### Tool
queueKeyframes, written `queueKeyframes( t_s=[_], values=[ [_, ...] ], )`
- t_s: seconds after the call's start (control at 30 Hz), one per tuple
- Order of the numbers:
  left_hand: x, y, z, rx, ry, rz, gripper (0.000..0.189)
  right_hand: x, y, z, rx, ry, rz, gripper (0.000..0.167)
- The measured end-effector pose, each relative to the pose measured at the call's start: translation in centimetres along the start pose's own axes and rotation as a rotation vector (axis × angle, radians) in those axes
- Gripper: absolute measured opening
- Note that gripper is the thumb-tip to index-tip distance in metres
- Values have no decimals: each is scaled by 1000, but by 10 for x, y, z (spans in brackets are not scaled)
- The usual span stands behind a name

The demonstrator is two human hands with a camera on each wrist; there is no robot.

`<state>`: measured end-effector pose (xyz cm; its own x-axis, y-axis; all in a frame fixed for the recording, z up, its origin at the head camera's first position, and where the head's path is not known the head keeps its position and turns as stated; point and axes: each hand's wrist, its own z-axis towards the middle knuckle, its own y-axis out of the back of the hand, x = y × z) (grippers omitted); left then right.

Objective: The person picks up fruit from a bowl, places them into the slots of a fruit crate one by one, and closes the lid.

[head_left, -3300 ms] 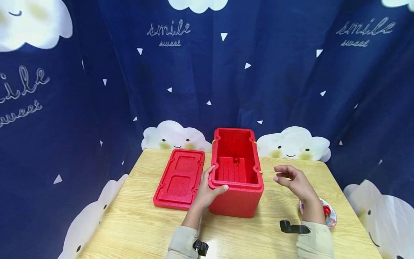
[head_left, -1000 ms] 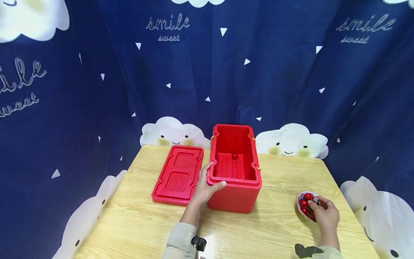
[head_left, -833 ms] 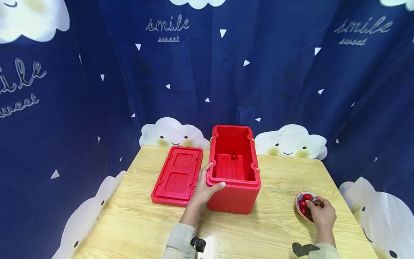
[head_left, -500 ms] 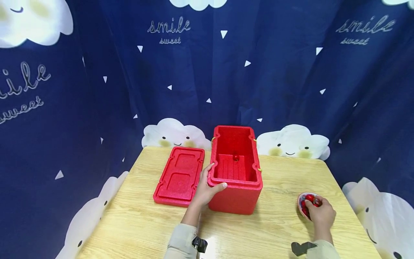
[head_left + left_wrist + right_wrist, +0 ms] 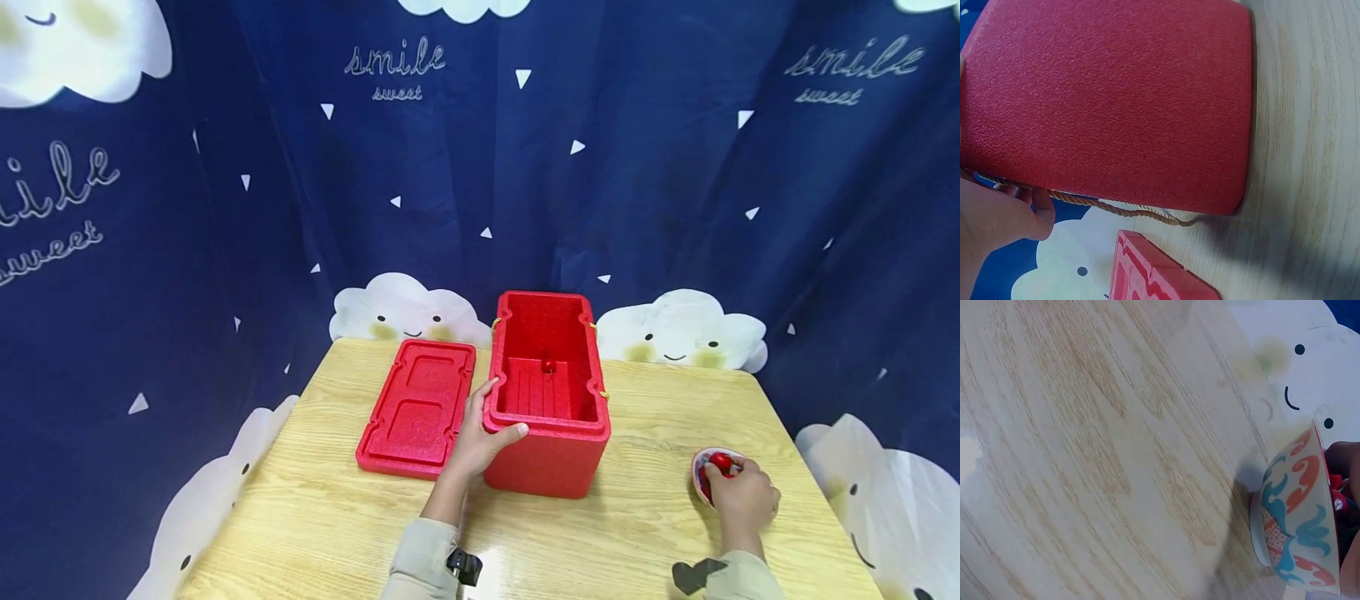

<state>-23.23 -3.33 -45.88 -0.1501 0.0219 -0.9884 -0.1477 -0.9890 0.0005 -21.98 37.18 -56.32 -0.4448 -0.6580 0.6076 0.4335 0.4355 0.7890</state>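
Note:
A red foam box (image 5: pixel 543 467) stands uncovered on the table. My left hand (image 5: pixel 474 442) grips its near left corner, thumb on the front face and fingers along the side. In the left wrist view a brown cord (image 5: pixel 1116 207) runs along the box (image 5: pixel 1116 106) by the fingers. One cherry (image 5: pixel 548 366) lies on the box floor. To the right is a patterned bowl (image 5: pixel 1300 525) of cherries. My right hand (image 5: pixel 744 498) reaches into it from the right, thumb and fingers pinching a cherry (image 5: pixel 722 461). The hand hides part of the bowl's contents.
The red lid (image 5: pixel 418 408) lies flat on the wooden table (image 5: pixel 315 517), left of the box. A dark blue curtain (image 5: pixel 420 183) with white clouds hangs behind and on both sides.
My right hand has gone from the air beside the box to the bowl on the right, where its fingers have shifted among the cherries. The left hand has stayed on the box.

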Motion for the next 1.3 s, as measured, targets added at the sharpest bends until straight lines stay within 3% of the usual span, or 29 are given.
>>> queueKeyframes(
  t_s=[0.4, 0.63, 0.93, 1.07, 1.3],
  values=[
    [1, 0, 1, -6, -32, -6, 83, 4, -1, -4, -51, -20, 5, 46],
    [37, 1, 15, -35, -28, 27, 83, 7, -2, -1, -45, -44, -17, 49],
    [37, -1, 12, -35, -34, -9, 82, 12, -4, 6, 17, -122, -140, 62],
    [36, -1, 12, -33, -21, -28, 83, 16, 0, 2, -3, -127, -119, 60],
    [35, 2, 12, -33, -28, 28, 83, 17, 6, -12, -51, -118, 47, 53]
  ],
)
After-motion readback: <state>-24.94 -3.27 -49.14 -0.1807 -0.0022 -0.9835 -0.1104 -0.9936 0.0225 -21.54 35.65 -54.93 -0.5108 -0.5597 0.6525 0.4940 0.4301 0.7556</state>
